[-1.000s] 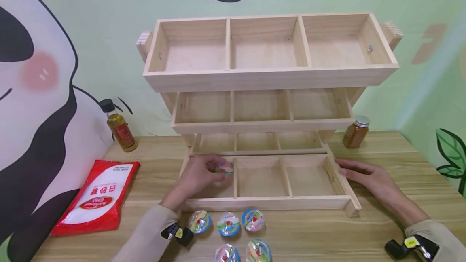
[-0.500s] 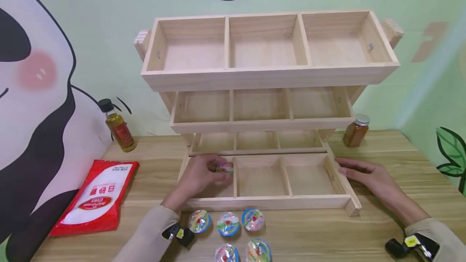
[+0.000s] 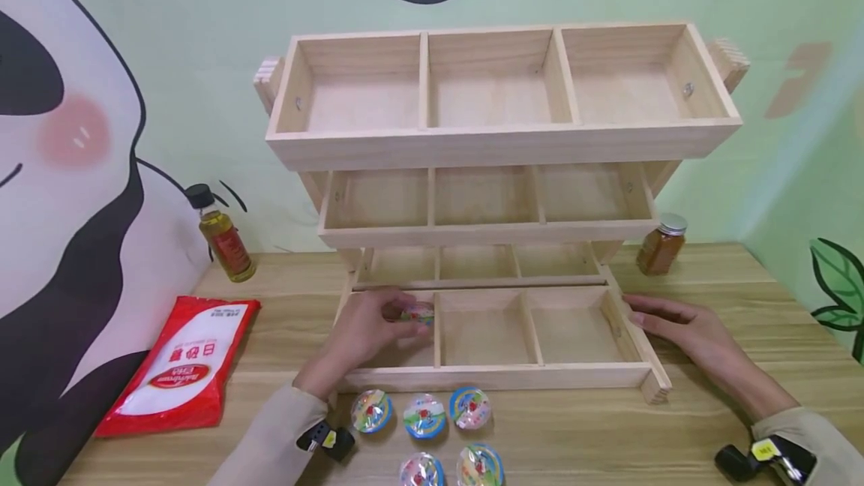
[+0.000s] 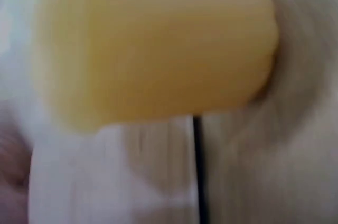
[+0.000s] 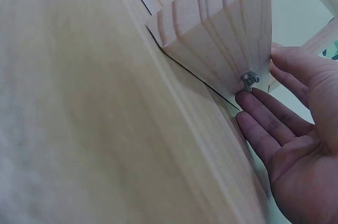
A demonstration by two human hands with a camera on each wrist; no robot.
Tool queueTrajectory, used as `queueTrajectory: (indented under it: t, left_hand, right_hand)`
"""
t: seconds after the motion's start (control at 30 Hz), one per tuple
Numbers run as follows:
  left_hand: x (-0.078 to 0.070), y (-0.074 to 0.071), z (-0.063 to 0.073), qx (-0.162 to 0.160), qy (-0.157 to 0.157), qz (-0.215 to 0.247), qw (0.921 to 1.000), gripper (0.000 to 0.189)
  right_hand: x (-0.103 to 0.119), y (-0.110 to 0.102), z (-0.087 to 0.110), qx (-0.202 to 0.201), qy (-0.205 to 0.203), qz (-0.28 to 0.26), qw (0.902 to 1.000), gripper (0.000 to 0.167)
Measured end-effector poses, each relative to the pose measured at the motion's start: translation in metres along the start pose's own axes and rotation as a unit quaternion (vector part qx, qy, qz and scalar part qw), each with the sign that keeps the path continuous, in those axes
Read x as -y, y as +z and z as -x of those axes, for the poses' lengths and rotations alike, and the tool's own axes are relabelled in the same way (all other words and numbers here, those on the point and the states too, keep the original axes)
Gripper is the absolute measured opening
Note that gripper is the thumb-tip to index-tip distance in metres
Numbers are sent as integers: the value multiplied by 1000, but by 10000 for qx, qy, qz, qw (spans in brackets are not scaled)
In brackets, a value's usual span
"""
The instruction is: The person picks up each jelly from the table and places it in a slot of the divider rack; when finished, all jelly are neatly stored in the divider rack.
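My left hand reaches into the left compartment of the lowest wooden tray. Thumb and fingers pinch a small jelly cup with a colourful lid, partly hidden by the hand. Several similar jelly cups with blue rims lie on the table in front of the tray. A blurred, yellow, rounded thing fills the upper left wrist view. At the tray's right side, my right hand touches the wooden side piece with relaxed, extended fingers; a metal wing nut sits by the fingertips.
Above the lowest tray rise more tiers of the wooden rack, each split into three compartments. A red-and-white bag and an oil bottle are at the left. Behind the right hand stands a spice jar.
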State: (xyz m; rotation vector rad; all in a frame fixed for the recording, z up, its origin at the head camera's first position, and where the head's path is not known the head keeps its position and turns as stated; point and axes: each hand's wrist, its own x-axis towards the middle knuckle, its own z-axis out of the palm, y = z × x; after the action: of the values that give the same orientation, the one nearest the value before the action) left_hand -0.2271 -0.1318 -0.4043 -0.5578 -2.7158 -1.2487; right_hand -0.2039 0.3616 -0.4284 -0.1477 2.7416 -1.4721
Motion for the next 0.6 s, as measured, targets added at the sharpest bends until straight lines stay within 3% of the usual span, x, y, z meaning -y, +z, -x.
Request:
queueTrajectory:
  t: [0.2, 0.43, 0.6]
  left_hand:
    - [1, -8, 9, -232, -16, 65, 9997, 35]
    - [1, -18, 22, -341, 376, 393, 9979, 29]
    - [0, -26, 33, -326, 432, 484, 9974, 29]
  right_hand:
    - [-1, 0, -1, 28, 96, 105, 9999, 56]
    - [-2, 1, -2, 25, 141, 96, 9999, 58]
    - [-2, 1, -3, 36, 154, 91, 9998, 59]
